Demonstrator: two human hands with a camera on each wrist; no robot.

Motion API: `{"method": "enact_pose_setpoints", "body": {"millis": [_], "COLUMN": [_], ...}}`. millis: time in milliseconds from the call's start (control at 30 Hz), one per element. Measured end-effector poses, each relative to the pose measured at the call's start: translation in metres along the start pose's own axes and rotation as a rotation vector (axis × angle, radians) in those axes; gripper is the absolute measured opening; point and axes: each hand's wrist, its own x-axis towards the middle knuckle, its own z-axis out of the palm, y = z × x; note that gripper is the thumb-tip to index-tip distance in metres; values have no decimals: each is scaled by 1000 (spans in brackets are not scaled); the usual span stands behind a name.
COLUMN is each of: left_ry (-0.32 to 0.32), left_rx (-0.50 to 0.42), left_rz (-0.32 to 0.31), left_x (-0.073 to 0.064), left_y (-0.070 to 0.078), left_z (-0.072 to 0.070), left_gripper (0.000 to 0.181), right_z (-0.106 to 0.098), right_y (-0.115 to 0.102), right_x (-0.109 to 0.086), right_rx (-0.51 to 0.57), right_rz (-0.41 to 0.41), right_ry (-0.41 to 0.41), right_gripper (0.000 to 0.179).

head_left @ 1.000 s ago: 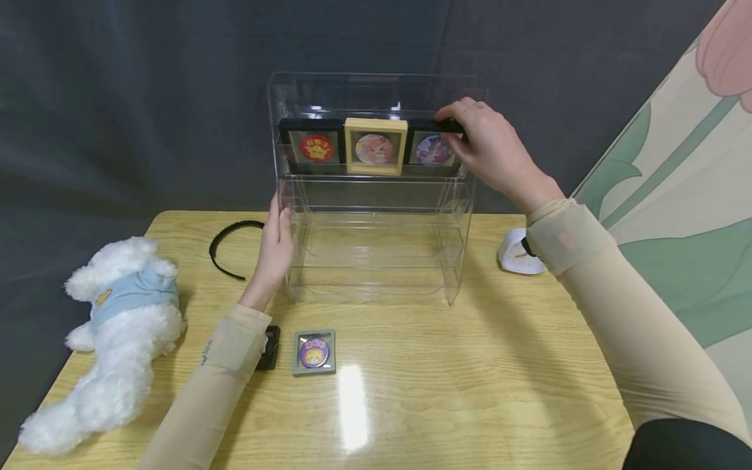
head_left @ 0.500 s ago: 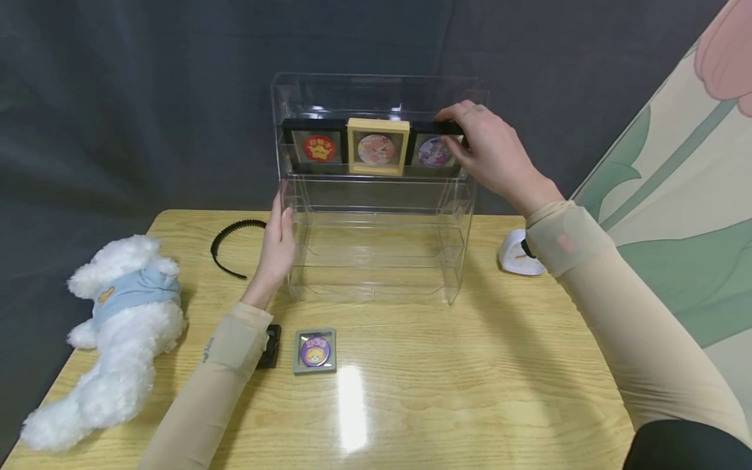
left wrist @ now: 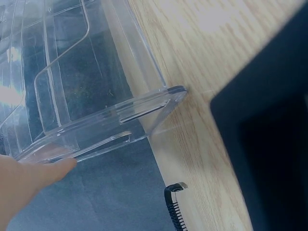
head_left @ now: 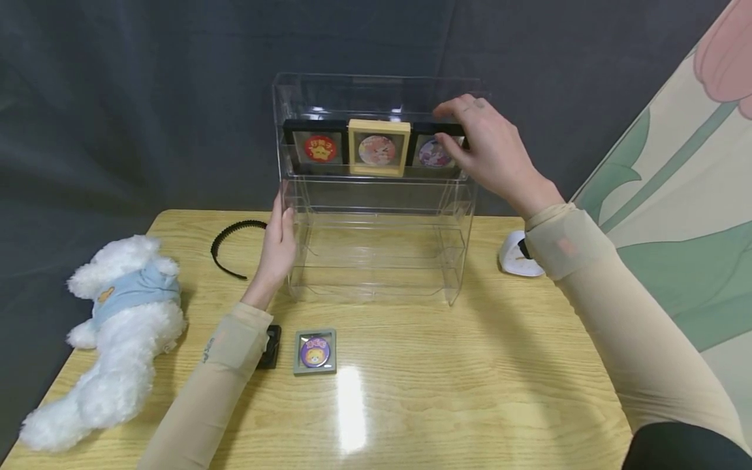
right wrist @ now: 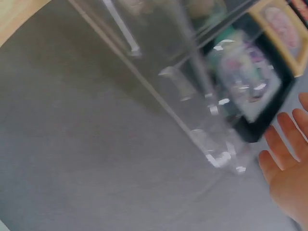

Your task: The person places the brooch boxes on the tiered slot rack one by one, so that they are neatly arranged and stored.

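My left hand (head_left: 277, 245) rests against the left side of a clear stepped display rack (head_left: 376, 277), fingers straight along its outer edge; some are seen only through the plastic. My right hand (head_left: 490, 147) is spread at the rack's upper right, thumb and forefinger apart in front of a black frame (head_left: 418, 160) holding a purple picture badge. In the right wrist view the fingers (right wrist: 284, 139) lie close to that frame's corner; contact is unclear. On the same tier a cream frame (head_left: 378, 171) stands in the middle, and a black frame (head_left: 299, 156) with a red star badge at left.
A grey frame (head_left: 315, 372) with a bear badge lies flat on the wooden table (head_left: 446, 391), beside a black item (head_left: 271, 347) partly under the left sleeve. Around the rack are a black headband (head_left: 220, 241), a white plush toy (head_left: 126, 339) and a white clock (head_left: 517, 258).
My right thumb and forefinger have parted and lifted slightly off the right-hand black frame, which stays on its tier. The left hand keeps its place at the rack.
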Motion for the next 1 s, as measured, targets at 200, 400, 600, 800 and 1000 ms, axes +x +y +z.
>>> {"method": "enact_pose_setpoints", "body": {"millis": [200, 400, 600, 800, 1000], "left_ry": [9, 11, 11, 14, 13], "left_rx": [5, 7, 21, 34, 25], "left_rz": [-6, -29, -20, -12, -6], "left_x": [0, 0, 5, 8, 10], "left_y": [-1, -1, -18, -31, -37], "left_z": [1, 0, 0, -1, -2], "left_gripper": [57, 57, 57, 57, 57], "right_z": [2, 28, 75, 122, 164], "right_y": [-29, -63, -92, -117, -134], "right_x": [-6, -22, -49, -75, -96], "right_rx": [16, 94, 204, 285, 322], "right_rz": [-105, -201, -272, -323, -355], "right_ry": [32, -25, -108, -250, -361], "right_gripper": [34, 34, 33, 31, 33]}}
